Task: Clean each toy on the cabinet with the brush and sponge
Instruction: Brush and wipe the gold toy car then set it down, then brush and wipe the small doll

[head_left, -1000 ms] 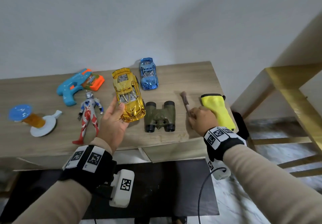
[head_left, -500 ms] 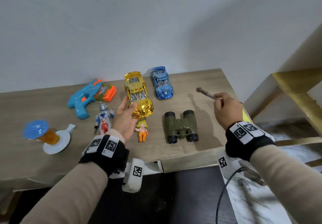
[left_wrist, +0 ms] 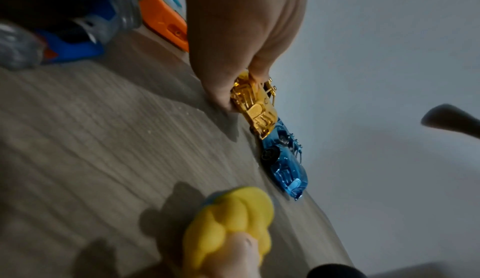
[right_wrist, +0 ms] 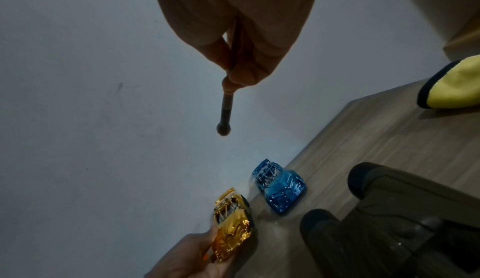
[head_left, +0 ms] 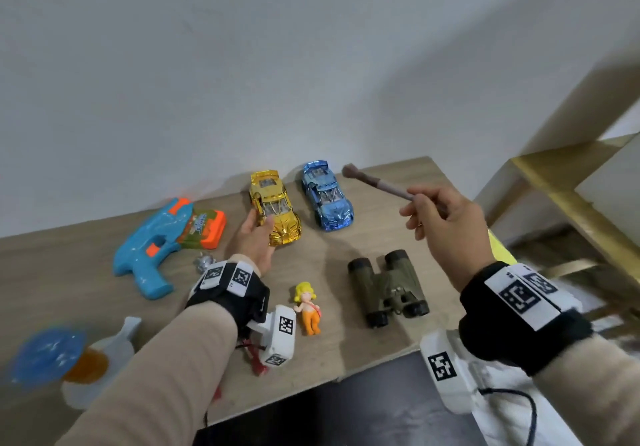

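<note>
Behind everything we see a plain pale wall, and below it the wooden cabinet top on which the toys lie. Off to the right stands a yellow wooden frame.

Largest of the toys is the blue and orange water gun, lying at the left. Near the front edge on the right we find the olive binoculars, with the yellow sponge at the cabinet's right end, partly hidden behind our right arm in the head view. At the bottom left sits a blurred toy with a blue disc on an orange stem and white base.

Our left hand grips the gold car by its left side, thumb and fingers curled round the body; whether the car rests on the cabinet or is lifted off it, we cannot tell. The blue car stands just beside it to the right, untouched.

Our right hand is raised above the cabinet and pinches the handle of the brush between thumb and fingers, its bristle head pointing toward the wall above the blue car.

A small yellow-haired doll lies near the front edge, between our left wrist and the binoculars. A silver-headed figure is mostly hidden under the left wrist.
</note>
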